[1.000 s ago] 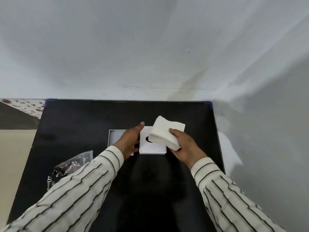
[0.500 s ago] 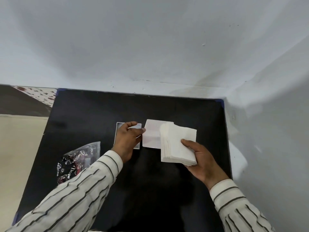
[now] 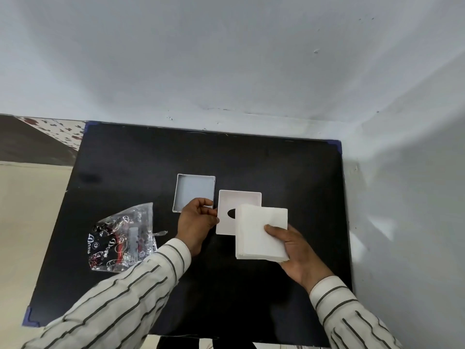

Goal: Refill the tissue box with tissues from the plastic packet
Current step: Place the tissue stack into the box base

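A white stack of tissues (image 3: pixel 261 231) rests in my right hand (image 3: pixel 294 248), thumb on top, held just above the black table (image 3: pixel 251 159). Its left edge overlaps the white tissue box top (image 3: pixel 231 212), which lies with its dark oval slot partly showing. My left hand (image 3: pixel 197 220) pinches the left edge of that box top. Behind my left hand sits the shallow white box base (image 3: pixel 195 191), open side up and empty. The crumpled clear plastic packet (image 3: pixel 123 238) with printed lettering lies to the left on the table.
The table stands in a corner: a white wall (image 3: pixel 226 71) behind and another to the right (image 3: pixel 415 197). The table's left edge (image 3: pixel 55 222) drops to a beige floor.
My right hand has lowered the tissue stack toward me and laid it flatter. My left hand shifted from the box base to the box top's left edge. The camera tilted down.
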